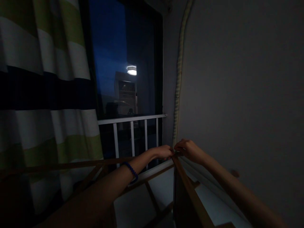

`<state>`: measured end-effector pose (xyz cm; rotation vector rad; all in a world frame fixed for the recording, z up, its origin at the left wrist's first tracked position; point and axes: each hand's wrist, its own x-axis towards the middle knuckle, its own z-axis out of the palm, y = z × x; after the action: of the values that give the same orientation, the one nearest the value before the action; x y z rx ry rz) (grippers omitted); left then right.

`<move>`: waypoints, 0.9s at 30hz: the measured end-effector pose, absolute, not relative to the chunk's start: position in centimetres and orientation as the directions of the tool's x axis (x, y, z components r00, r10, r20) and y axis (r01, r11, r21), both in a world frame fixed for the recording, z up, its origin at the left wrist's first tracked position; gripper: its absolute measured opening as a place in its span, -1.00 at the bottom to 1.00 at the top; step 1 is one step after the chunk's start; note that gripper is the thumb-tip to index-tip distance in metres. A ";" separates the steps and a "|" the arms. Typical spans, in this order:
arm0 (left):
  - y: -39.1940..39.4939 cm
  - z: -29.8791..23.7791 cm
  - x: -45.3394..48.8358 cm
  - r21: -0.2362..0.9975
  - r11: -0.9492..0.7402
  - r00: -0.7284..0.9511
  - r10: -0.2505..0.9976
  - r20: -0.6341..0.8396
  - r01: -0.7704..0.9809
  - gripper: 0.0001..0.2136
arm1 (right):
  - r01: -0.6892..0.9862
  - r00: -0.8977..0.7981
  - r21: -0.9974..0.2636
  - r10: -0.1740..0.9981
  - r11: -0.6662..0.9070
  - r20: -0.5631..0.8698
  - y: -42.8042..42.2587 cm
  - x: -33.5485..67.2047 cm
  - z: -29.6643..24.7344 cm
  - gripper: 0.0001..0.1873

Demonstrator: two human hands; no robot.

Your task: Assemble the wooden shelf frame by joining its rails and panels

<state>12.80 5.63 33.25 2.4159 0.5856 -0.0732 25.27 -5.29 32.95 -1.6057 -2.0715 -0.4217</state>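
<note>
Your two hands meet at the far end of a wooden bar (190, 193), just off centre toward five o'clock; the bar runs from there down toward the bottom edge, still at five. Your left hand (165, 152) comes in from seven o'clock, a dark blue beaded bracelet (133, 172) round its forearm, its fingers bunched at the bar's end. Your right hand (189, 149) comes from four o'clock, fingers curled with the tips near the left hand's. In this dim light you cannot tell whether either grip is pinching something or merely touching the bar. A wrapped pipe (180, 71) drops from one o'clock to just behind your fingers, along the grey wall (237, 82). White railing (133, 119) crosses the dark window (108, 50) near the middle; the striped curtain (51, 126) hangs at nine. Another wooden rail (71, 165) lies at eight, and white panels (163, 186) show below your hands at six.
</note>
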 end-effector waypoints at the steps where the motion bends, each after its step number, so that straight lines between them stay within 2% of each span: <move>1: 5.6 33.2 12.8 0.579 -0.695 0.899 0.393 -0.193 0.427 -0.78 | 0.965 -0.194 -0.045 0.819 0.258 0.541 -5.3 25.2 33.0 -0.77; 9: 5.6 33.2 12.9 0.556 -0.716 0.903 0.388 -0.186 0.422 -0.76 | 0.967 -0.211 -0.005 0.814 0.253 0.541 -5.0 24.9 32.8 -0.76; 27: 6.0 32.8 13.2 0.592 -0.706 0.916 0.368 -0.163 0.389 -0.80 | 0.968 -0.165 -0.068 0.817 0.242 0.553 -5.4 24.5 33.0 -0.76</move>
<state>13.21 5.96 32.78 2.4221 0.5371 -0.0426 24.54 -5.42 33.01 -1.6256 -2.0382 -0.4151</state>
